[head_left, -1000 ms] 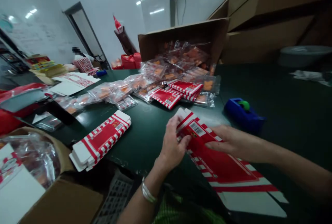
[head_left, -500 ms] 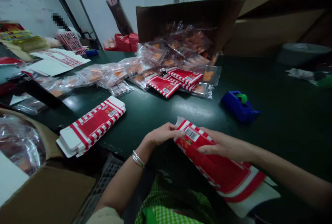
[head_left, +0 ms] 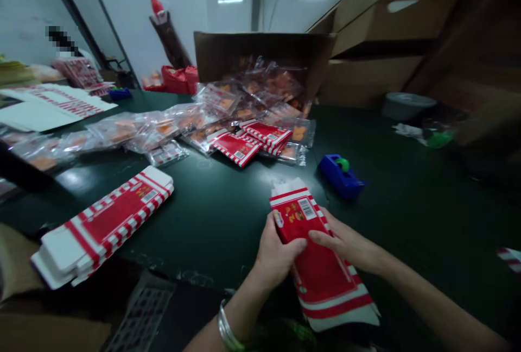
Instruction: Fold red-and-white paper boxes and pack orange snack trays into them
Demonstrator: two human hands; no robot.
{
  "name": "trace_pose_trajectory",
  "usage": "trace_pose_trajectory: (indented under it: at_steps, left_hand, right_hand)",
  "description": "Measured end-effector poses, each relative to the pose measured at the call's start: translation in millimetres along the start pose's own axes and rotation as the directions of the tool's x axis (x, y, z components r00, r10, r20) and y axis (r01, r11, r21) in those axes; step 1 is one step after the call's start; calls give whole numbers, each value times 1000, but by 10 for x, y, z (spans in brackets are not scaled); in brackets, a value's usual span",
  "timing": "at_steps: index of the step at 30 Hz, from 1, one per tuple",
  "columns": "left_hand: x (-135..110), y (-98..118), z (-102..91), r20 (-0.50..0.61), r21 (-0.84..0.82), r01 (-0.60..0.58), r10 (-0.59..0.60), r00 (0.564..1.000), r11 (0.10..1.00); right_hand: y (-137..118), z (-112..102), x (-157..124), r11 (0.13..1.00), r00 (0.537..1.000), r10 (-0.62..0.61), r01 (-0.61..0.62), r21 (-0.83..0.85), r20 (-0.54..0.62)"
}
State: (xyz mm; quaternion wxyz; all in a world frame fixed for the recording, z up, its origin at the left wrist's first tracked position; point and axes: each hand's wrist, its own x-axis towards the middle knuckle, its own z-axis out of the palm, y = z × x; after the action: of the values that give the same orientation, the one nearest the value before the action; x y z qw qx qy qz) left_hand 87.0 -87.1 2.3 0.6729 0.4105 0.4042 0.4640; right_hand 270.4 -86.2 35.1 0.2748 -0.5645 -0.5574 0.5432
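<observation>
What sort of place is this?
Probably a small packing workshop: the left hand and right hand hold a red-and-white carton, a stack lies on the table, and clear packets spill from a cardboard box.

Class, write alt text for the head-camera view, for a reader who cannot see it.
The person's left hand and right hand grip a flat red-and-white carton at a green table. A stack of cartons lies to the left, a blue tape dispenser to the right, and clear packets spill from a cardboard box behind.
</observation>
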Motion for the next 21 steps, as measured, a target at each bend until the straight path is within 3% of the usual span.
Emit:
trace_pose_trajectory:
  at_steps: [3,5,8,14,18,20,21]
  left_hand:
    - [8,65,-58,65,39,-5,2,998,999]
    - [-1,79,-109,109,93,-30,20,994,995]
    - [-19,68,-152,116,139,-38,21,993,990]
    - [-135,-34,-219,66,46,177,-179,982,983]
    - [-244,-65,-293,260,-63,251,-227,939,966]
    - [-251,-48,-327,328,-19,277,-256,909,961]
    - [-240,-33,-335,313,42,254,-254,915,966]
  right_hand:
    - [-9,-128,-117,954,977,34,-94,286,209]
    - [47,-154,-175,884,969,5,-120,452,247]
    - [193,-48,-209,789,991,27,-103,606,133]
    - [460,264,-313,645,986,150,-41,763,-74]
    - [611,352,-420,594,990,142,-64,802,-27]
    - [670,396,-469,566,991,131,-67,822,-9]
    - [689,420,-491,551,992,129,-66,832,-6]
